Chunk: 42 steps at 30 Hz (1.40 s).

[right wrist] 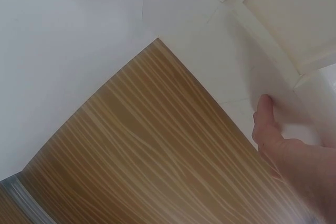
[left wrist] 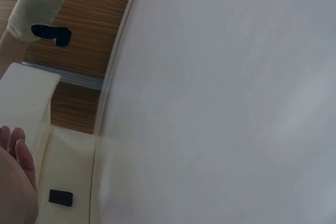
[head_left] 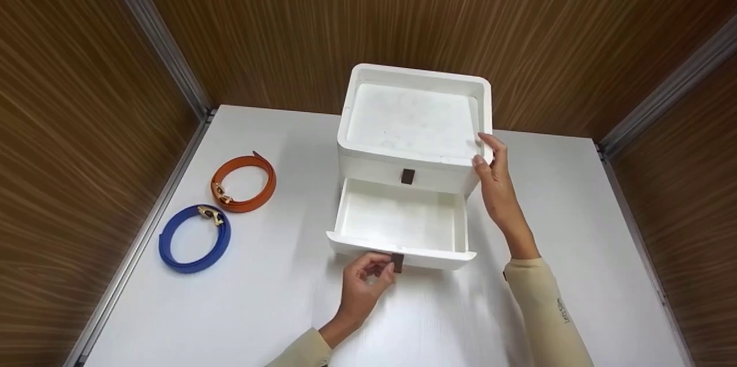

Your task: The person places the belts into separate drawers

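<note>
A white two-drawer box [head_left: 414, 119] with a raised rim around its top stands toward the back in the head view. Its lower drawer [head_left: 403, 211] is pulled out, and nothing shows inside. My left hand [head_left: 363, 289] pinches the dark brown pull tab [head_left: 397, 263] on that drawer's front. The upper drawer [head_left: 374, 168], with a similar tab [head_left: 407, 176], is closed. At the box's front right corner my right hand [head_left: 496, 182] grips the rim, fingers over the top. In the right wrist view the right hand [right wrist: 289, 148] lies against the white box side.
Two coiled belts with gold-coloured buckles lie left of the box: an orange one [head_left: 268, 188] and a blue one [head_left: 167, 240]. Brown wood-grain panels [head_left: 322, 15] wall the white tabletop [head_left: 259, 298] at the back and sides, with metal edging [head_left: 155, 21] at the corners.
</note>
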### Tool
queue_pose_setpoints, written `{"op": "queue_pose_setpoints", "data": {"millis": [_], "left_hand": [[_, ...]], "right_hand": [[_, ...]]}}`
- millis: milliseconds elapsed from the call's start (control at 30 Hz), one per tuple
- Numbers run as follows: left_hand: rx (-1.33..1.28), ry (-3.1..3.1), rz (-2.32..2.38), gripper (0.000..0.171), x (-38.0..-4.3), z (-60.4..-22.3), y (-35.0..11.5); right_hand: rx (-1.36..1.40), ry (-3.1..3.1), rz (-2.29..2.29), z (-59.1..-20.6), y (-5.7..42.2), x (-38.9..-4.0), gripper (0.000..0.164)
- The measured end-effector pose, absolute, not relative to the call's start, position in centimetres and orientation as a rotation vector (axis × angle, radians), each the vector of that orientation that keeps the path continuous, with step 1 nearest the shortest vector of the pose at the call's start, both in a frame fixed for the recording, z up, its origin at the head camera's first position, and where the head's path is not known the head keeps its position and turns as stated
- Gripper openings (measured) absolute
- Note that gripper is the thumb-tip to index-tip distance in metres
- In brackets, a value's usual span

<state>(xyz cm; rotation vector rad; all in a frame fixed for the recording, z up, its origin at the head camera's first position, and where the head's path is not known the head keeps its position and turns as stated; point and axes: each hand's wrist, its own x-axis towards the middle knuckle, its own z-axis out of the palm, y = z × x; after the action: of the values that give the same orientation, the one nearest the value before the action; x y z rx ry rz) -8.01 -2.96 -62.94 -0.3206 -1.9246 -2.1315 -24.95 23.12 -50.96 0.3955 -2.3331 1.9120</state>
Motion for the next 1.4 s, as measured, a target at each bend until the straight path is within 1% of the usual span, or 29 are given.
{"op": "queue_pose_setpoints", "data": {"millis": [133, 467, 600, 800, 967, 1100, 1167, 1233, 1400], "left_hand": [[-0.270, -1.910, -2.136, 0.006, -8.2, -62.9, -3.2], [-0.296, -1.771, -2.165, 0.014, -8.8, -62.4, -4.1], [-0.220, -1.706, -2.115, 0.018, -8.9, -62.2, -4.5], [-0.038, -1.665, -2.044, 0.023, -8.8, -62.1, -5.4], [0.097, -1.655, -1.993, 0.021, -8.6, -62.0, -6.7], [0.150, -1.636, -2.001, 0.019, -8.7, -61.8, -7.7], [0.163, -1.609, -2.023, 0.013, -8.9, -61.8, -8.0], [0.180, -1.586, -2.036, 0.010, -9.0, -61.9, -8.2], [0.249, -1.567, -2.020, 0.012, -9.5, -62.0, -8.6]], "right_hand": [[0.393, -2.330, 1.903, -50.9, 23.4, -25.0, 0.058], [0.365, -2.317, 1.894, -50.5, 23.9, -25.1, 0.057], [0.353, -2.332, 1.873, -50.3, 24.3, -25.0, 0.057], [0.361, -2.351, 1.836, -50.3, 24.3, -24.8, 0.057], [0.370, -2.359, 1.835, -50.6, 23.4, -24.9, 0.057], [0.370, -2.365, 1.836, -50.9, 23.1, -25.0, 0.056], [0.371, -2.356, 1.836, -51.0, 23.1, -25.0, 0.056], [0.370, -2.356, 1.831, -50.9, 23.1, -25.1, 0.056], [0.368, -2.376, 1.821, -50.8, 23.1, -24.9, 0.056]]}}
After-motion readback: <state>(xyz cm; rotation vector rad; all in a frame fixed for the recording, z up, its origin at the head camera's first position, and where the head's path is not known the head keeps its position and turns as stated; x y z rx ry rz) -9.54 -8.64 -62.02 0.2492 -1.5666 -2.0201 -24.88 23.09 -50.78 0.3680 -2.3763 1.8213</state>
